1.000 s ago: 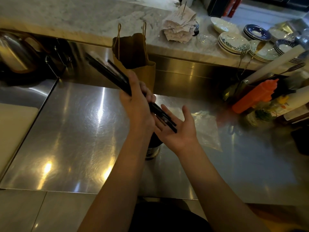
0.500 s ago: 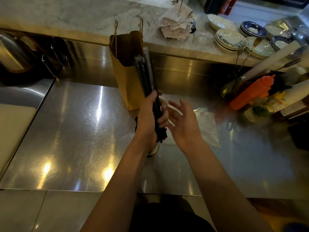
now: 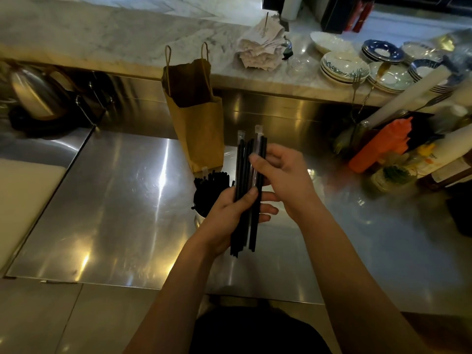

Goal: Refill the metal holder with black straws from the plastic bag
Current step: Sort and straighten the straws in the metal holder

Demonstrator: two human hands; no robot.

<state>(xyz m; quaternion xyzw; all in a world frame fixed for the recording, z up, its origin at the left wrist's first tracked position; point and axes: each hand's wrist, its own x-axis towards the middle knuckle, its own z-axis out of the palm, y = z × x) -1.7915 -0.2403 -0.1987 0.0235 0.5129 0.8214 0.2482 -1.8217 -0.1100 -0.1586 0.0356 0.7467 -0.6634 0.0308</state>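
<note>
Head view, only one. Left hand (image 3: 229,213) clenched around the lower part of a bundle of black straws (image 3: 246,195), thumb pressed across the front. Right hand (image 3: 278,175) pinches the upper part of the same bundle from the right, fingertips (image 3: 254,159) on the straws. So both hands grasp the bundle.

Bundle's long axis runs near-to-far, close to upright in frame, tops pointing away from the person. Straws thin, matte black, some in clear individual wrappers with pale ends sticking out at the top; lower ends uneven.

Metal holder (image 3: 204,200) sits on the steel counter (image 3: 115,200) just left of and below the bundle, partly hidden by the left hand. Already packed with black straws standing up; only a sliver of metal wall visible low down. Left hand is nearer the holder.

Judgement: bundle needs to shift left and drop, lower ends first, into the holder. Little room left, so stray straws may splay or miss.

Brown paper bag (image 3: 196,123) stands just beyond the holder. Plastic bag not clearly visible.
</note>
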